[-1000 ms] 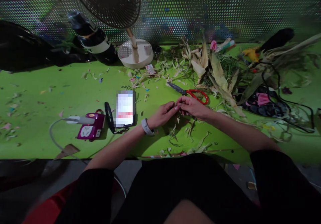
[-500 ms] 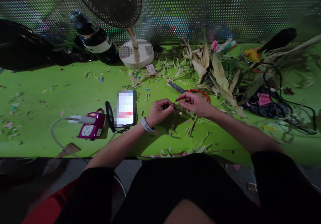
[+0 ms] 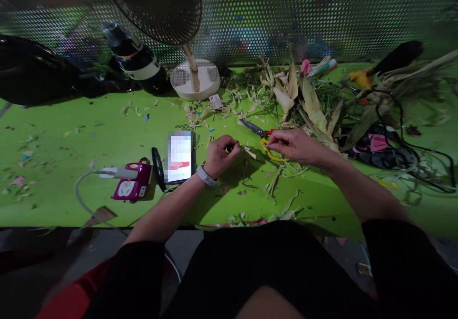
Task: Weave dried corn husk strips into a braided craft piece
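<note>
My left hand (image 3: 222, 156), with a pale band on its wrist, is closed in a pinch above the table. A short pale strip of dried husk (image 3: 249, 152) sticks out from its fingertips; the pinched end is hidden. My right hand (image 3: 296, 146) is closed over the handles of a pair of scissors (image 3: 255, 128). The dark blades point to the far left. A yellow handle loop shows below the fingers, while most of the red one is covered by the hand. Thin plant scraps (image 3: 274, 185) lie below both hands.
Left of my hands are a lit phone (image 3: 181, 157), a dark curved object (image 3: 158, 169) and a purple plug adapter (image 3: 133, 182). A fan (image 3: 195, 87) and dark bottle (image 3: 143, 66) stand behind. Dried corn husks (image 3: 313, 99) and a black cord (image 3: 434, 147) lie right.
My hands have moved apart. The left shifted slightly left with the husk strip; the right moved right onto the scissors' handles, and the yellow loop now shows.
</note>
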{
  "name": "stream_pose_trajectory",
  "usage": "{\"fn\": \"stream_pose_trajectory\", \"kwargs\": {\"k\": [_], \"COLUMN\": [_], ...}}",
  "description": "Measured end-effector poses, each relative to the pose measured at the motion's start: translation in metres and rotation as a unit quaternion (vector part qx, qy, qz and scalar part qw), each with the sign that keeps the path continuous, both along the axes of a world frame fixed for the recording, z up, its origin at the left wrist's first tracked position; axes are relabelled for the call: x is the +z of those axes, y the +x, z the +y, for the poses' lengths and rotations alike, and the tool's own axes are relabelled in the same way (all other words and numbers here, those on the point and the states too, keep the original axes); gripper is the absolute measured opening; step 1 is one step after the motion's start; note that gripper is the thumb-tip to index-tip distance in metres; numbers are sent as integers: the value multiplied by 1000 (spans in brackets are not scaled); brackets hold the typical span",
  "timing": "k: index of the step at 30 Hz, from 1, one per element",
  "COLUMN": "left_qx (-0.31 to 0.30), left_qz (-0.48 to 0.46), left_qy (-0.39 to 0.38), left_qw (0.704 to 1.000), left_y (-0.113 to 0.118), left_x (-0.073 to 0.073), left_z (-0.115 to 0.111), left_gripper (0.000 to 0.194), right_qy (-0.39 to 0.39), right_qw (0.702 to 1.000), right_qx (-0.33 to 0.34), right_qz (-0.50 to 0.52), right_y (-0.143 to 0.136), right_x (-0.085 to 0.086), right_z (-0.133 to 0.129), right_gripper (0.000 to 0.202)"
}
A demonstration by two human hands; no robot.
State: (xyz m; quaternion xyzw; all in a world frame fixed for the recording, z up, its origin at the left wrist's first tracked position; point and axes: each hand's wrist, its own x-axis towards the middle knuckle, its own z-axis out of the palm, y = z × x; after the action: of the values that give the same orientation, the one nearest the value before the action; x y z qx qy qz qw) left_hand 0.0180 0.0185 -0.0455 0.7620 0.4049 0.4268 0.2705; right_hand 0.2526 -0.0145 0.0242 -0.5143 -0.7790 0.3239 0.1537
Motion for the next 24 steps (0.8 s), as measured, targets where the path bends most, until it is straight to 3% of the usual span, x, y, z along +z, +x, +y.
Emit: {"fn": "stream_pose_trajectory", "kwargs": {"k": [7,11,13,15,17,20,24], "left_qx": [64,21,-13,-35,-41,-56,-124], "left_qz": [11,-97,-189,-276,-340,-391,-387], "left_qy": [-76,-112,-193,-315,-403,-454,-479], "left_qw": [995,989,963,907,849,799,778], "left_y": [-4,0,4,7,9,8,7], "left_x": [4,6,6,7,9,15,17], "left_z": [4,4,1,-3,-6,-7,-6], "left_gripper": [18,15,13,12,12,15,18], "right_qy": [0,-31,-124,-232,-298,-310,-299], "right_qw": [994,960,908,847,810,798,797], "right_qx": [-72,-53,-37,-28,-32,-64,-98], "right_qz": [76,273,398,477,504,513,515], "right_y": [3,-2,-9,-16,-20,-23,-25], "right_x": [-15,-22,-25,-30,-37,-45,-48], "right_z": [9,11,9,6,4,6,10], "right_gripper": [17,20,24,27,28,25,27]}}
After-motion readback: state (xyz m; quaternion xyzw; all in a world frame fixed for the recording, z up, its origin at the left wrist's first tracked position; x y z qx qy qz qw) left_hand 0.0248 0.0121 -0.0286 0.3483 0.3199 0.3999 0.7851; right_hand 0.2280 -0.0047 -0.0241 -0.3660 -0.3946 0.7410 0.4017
